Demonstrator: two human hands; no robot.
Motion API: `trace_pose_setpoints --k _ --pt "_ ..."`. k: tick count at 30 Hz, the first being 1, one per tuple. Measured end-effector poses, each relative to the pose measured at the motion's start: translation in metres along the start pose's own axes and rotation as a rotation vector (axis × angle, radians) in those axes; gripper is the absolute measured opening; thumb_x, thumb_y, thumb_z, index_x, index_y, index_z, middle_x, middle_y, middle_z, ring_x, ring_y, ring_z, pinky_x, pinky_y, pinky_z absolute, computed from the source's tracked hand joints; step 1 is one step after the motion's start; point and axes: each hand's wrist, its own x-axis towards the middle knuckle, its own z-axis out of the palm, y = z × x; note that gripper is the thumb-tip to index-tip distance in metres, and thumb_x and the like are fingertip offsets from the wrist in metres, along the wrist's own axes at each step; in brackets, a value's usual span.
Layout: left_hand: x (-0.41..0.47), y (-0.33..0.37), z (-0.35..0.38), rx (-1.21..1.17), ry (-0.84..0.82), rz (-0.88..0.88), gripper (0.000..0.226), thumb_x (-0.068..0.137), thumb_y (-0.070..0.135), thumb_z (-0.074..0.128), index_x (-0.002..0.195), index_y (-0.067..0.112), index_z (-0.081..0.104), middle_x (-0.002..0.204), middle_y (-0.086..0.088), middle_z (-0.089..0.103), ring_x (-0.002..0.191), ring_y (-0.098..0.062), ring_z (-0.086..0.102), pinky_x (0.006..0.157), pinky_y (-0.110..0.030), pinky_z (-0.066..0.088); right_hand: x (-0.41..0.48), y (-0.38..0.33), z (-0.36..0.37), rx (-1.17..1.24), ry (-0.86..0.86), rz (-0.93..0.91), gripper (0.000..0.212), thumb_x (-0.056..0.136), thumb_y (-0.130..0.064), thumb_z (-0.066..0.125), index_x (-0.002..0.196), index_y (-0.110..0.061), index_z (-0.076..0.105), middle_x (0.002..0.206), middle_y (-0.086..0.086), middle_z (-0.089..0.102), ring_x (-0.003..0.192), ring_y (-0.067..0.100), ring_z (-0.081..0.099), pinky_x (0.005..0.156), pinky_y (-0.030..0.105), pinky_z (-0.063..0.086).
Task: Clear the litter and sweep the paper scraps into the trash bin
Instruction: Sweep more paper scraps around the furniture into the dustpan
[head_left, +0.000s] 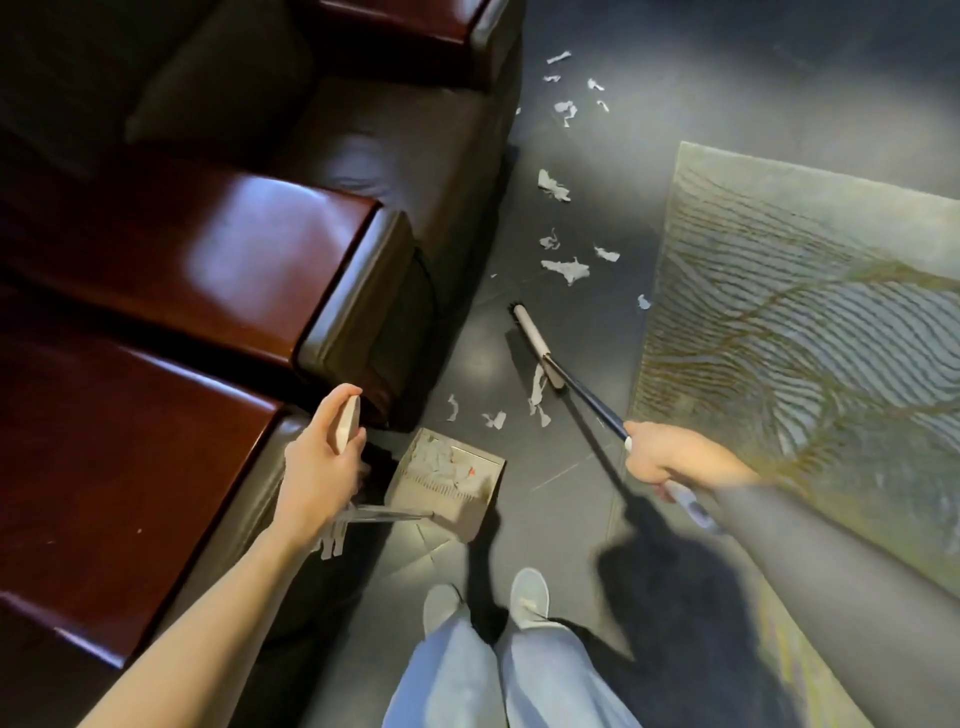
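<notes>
A left hand (324, 457) grips the handle of the dustpan (447, 483) beside the sofa (363, 145) while flimsy, feather-light paper scraps (566, 270), likely to flutter, litter the dark floor (587, 467) around the broom (535, 345), gripped high on its shaft by the right hand (660, 452).

You stand on a dark grey tiled floor (597, 156) that shows faint tile joints and a dull sheen. On your left runs dark brown leather seating (374, 150), its broad armrests (249, 260) topped in glossy reddish-brown that throws back pale highlights. A dark cushion (218, 88) leans in the back corner of the seat. On your right lies a grey-green rug (805, 312) with wavy lines and gold veins, a strip of bare floor between it and the seating.
</notes>
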Motion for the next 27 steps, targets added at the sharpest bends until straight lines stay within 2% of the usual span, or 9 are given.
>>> trace_pose_setpoints --k 2,3,5,9,13,15,18,21,27 --pt "0.013 -0.002 -0.005 0.003 -0.022 -0.001 0.051 0.096 0.010 0.054 0.127 0.050 0.044 0.099 0.007 0.060 0.068 -0.006 0.064 0.046 -0.018 0.051 0.009 -0.015 -0.002 0.020 -0.066 0.007 0.037 0.083 0.000 0.048 0.119 -0.005 0.055 0.095 0.008 0.068 0.064 0.021 0.061 0.053 0.024 0.045" --pt "0.020 -0.002 -0.009 0.004 -0.038 -0.002 0.051 0.096 0.010 0.054 0.125 0.051 0.044 0.101 0.008 0.059 0.069 -0.006 0.065 0.046 -0.018 0.051 0.013 -0.022 -0.001 0.035 -0.119 -0.016 0.039 0.082 0.002 0.050 0.121 -0.001 0.054 0.081 0.005 0.062 0.058 0.018 0.056 0.047 0.022 0.044" --pt "0.035 -0.003 -0.016 -0.004 -0.063 -0.006 0.052 0.097 0.010 0.054 0.123 0.054 0.045 0.097 0.009 0.059 0.065 -0.009 0.064 0.045 -0.019 0.051 0.013 -0.036 0.003 0.030 -0.180 -0.067 0.050 0.083 0.003 0.052 0.132 -0.001 0.045 0.069 0.001 0.047 0.052 0.014 0.046 0.040 0.021 0.041" --pt "0.059 -0.006 -0.024 -0.032 -0.094 -0.008 0.047 0.097 0.009 0.054 0.128 0.043 0.048 0.094 -0.001 0.062 0.055 -0.010 0.061 0.042 -0.019 0.047 -0.005 -0.072 0.020 -0.076 -0.234 -0.100 0.066 0.083 0.005 0.050 0.145 -0.008 0.029 0.066 0.002 0.040 0.053 0.015 0.040 0.046 0.025 0.035" --pt "0.084 -0.003 -0.024 -0.064 -0.128 -0.015 0.047 0.097 0.009 0.053 0.127 0.044 0.049 0.094 -0.002 0.061 0.049 -0.007 0.057 0.041 -0.018 0.045 -0.021 -0.088 0.036 0.071 -0.337 -0.086 0.077 0.089 0.001 0.042 0.153 -0.028 0.012 0.070 0.005 0.045 0.054 0.013 0.042 0.047 0.022 0.038" --pt "0.089 -0.004 -0.026 -0.080 -0.146 -0.018 0.047 0.097 0.009 0.053 0.127 0.046 0.048 0.095 -0.001 0.061 0.050 -0.007 0.058 0.041 -0.021 0.047 -0.030 -0.088 0.038 0.246 -0.397 -0.016 0.077 0.089 0.001 0.040 0.151 -0.037 0.015 0.066 0.005 0.047 0.046 0.010 0.040 0.041 0.019 0.036" --pt "0.091 -0.007 -0.028 -0.097 -0.165 -0.029 0.048 0.097 0.011 0.054 0.129 0.046 0.047 0.104 -0.002 0.060 0.060 -0.013 0.063 0.044 -0.022 0.049 -0.041 -0.080 0.032 0.356 -0.466 0.018 0.072 0.090 0.003 0.041 0.146 -0.040 0.026 0.048 0.001 0.042 0.031 0.007 0.034 0.034 0.013 0.031" --pt "0.091 -0.007 -0.027 -0.103 -0.198 -0.027 0.048 0.097 0.012 0.054 0.126 0.050 0.047 0.113 -0.006 0.060 0.078 -0.018 0.062 0.048 -0.019 0.047 -0.050 -0.070 0.023 0.420 -0.483 0.071 0.071 0.089 0.001 0.042 0.142 -0.045 0.029 0.040 -0.003 0.041 0.031 0.006 0.033 0.035 0.014 0.032" --pt "0.096 0.005 -0.023 -0.142 -0.208 0.026 0.050 0.098 0.013 0.053 0.119 0.058 0.046 0.112 -0.001 0.058 0.079 -0.023 0.063 0.055 -0.029 0.052 -0.058 -0.058 -0.009 0.444 -0.386 0.080 0.080 0.084 -0.001 0.044 0.145 -0.048 0.023 0.040 -0.002 0.042 0.033 0.009 0.036 0.037 0.016 0.034"
